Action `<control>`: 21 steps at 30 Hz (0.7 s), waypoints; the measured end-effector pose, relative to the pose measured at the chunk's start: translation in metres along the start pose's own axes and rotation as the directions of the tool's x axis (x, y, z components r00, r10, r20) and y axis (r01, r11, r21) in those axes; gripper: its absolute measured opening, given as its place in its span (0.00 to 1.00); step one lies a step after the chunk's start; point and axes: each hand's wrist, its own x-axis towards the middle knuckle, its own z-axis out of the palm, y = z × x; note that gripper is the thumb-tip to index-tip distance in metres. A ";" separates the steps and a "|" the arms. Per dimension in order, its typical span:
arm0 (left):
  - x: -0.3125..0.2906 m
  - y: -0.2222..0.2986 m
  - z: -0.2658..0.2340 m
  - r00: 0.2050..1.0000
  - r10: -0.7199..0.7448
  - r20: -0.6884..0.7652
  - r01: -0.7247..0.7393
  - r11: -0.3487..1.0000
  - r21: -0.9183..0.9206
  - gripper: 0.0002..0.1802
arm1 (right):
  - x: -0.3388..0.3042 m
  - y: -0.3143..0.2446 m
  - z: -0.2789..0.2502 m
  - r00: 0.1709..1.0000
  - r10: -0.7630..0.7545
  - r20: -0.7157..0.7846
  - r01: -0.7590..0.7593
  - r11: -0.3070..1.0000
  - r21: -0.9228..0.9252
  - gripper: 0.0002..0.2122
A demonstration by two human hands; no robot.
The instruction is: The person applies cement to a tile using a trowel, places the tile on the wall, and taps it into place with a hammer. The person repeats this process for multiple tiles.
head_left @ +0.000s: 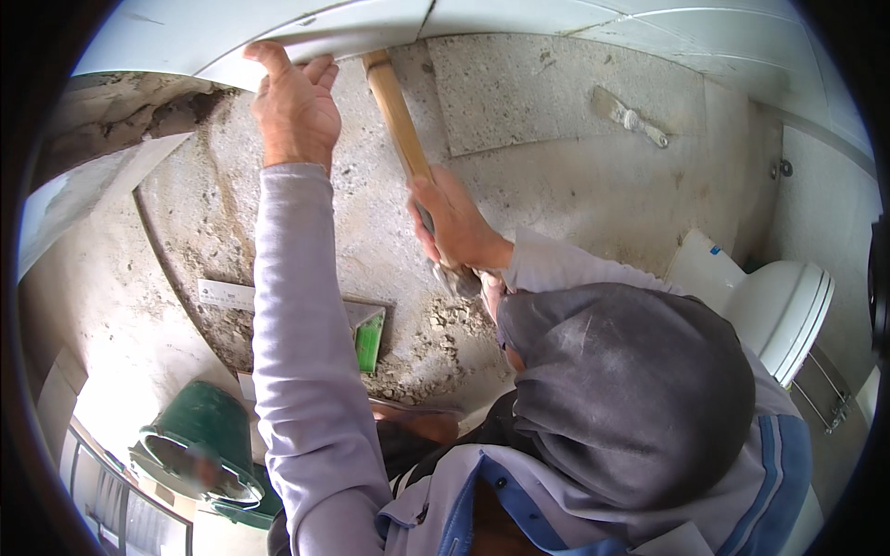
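Observation:
My left hand [298,109] is raised, its fingers stretched out against the lower edge of a white wall tile [343,30]. My right hand [459,222] is wrapped round a hammer close to its metal head. The hammer's wooden handle [399,116] slants away from me, and its far end meets or nearly meets the tile's lower edge. Its head [456,280] lies below my right hand, partly covered.
A scraper [630,117] lies on the rough grey surface at the far right. A green-handled square [369,341] rests near crumbled rubble [445,345]. A green bucket [209,422] is at the lower left, a white toilet [774,301] at the right. Dark head cloth [630,389] blocks the lower right.

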 end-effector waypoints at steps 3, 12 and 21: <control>0.006 0.000 -0.002 0.999 0.007 0.032 -0.007 1.000 -0.003 0.57 | -0.004 0.001 -0.004 1.000 0.003 0.021 -0.002 0.999 -0.037 0.18; 0.003 0.006 0.000 0.997 -0.018 0.069 0.015 0.999 0.050 0.58 | 0.007 -0.006 -0.006 0.999 0.032 -0.040 -0.031 0.999 0.022 0.17; 0.008 0.008 -0.011 0.985 -0.086 0.152 0.080 0.996 0.046 0.57 | 0.008 -0.003 -0.009 0.995 0.095 -0.006 -0.095 0.995 0.005 0.16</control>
